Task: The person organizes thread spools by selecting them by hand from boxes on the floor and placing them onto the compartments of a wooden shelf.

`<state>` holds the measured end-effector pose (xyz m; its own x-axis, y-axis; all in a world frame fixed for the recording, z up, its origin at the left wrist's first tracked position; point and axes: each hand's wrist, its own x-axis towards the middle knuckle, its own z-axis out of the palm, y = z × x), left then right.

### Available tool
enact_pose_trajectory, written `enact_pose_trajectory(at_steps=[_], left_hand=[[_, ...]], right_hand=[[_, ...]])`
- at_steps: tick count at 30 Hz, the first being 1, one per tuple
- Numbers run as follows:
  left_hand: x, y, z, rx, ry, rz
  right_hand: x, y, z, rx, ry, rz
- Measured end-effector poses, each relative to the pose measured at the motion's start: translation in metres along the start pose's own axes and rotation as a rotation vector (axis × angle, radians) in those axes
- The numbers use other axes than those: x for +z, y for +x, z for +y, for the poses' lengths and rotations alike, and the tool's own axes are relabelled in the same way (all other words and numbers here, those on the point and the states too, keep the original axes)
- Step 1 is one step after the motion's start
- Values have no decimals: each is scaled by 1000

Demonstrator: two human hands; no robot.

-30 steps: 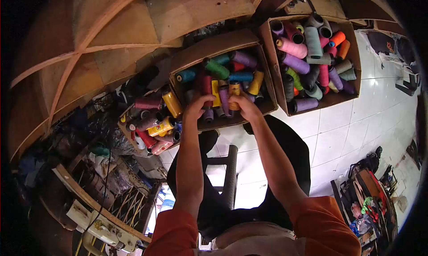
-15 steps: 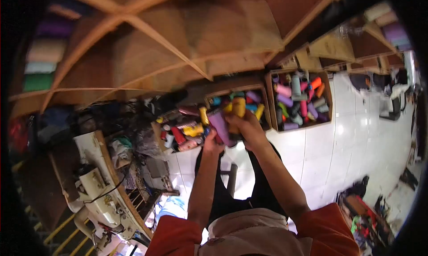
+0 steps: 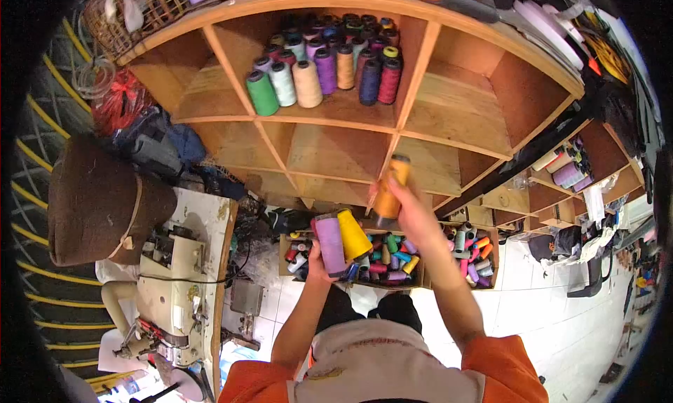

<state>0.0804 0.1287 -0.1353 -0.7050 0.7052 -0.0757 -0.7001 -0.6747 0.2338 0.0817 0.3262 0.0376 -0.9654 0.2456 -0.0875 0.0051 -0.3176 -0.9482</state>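
Observation:
My left hand [image 3: 320,265] is closed around a purple thread cone [image 3: 328,245], held upright above the boxes. A yellow thread cone [image 3: 355,234] leans against its right side; the fingers behind are hidden, so I cannot tell how it is supported. Higher and to the right, my right hand [image 3: 415,212] grips an orange-gold thread cone [image 3: 392,189], slightly blurred, in front of the lower shelf compartments. Many coloured cones, among them a green one [image 3: 261,93] and a beige one [image 3: 307,84], stand in an upper compartment of the wooden shelf [image 3: 336,130].
Boxes of mixed thread spools [image 3: 396,257] sit on the floor below my hands. At left is a sewing machine [image 3: 165,291] on its table, with a brown padded form [image 3: 94,203] behind. Another shelf [image 3: 617,154] stands at right, beside white floor tiles [image 3: 526,284].
The view has tilted up, bringing the cones on the shelf into sight. My right hand has moved away from my left and up towards the shelf with the orange-gold cone.

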Motion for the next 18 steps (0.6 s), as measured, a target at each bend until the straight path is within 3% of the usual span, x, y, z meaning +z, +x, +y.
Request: enact_pose_trajectory(at_steps=[2, 5, 7, 10, 13, 18], left_hand=[[9, -17, 18, -28, -155, -97], [14, -45, 40, 58, 130, -12], [-5, -52, 49, 71, 41, -67], [-25, -63, 71, 88, -48, -137], [-33, -68, 79, 227, 40, -32], [-22, -76, 91, 290, -1, 21]], right_hand=[[14, 19, -19, -142, -358, 22], [20, 80, -45, -359, -851, 33], [30, 113, -68, -421, -1087, 14], [45, 146, -92, -507, -1226, -30], [57, 179, -106, -615, -1316, -73], [79, 223, -111, -541, -1800, -25]])
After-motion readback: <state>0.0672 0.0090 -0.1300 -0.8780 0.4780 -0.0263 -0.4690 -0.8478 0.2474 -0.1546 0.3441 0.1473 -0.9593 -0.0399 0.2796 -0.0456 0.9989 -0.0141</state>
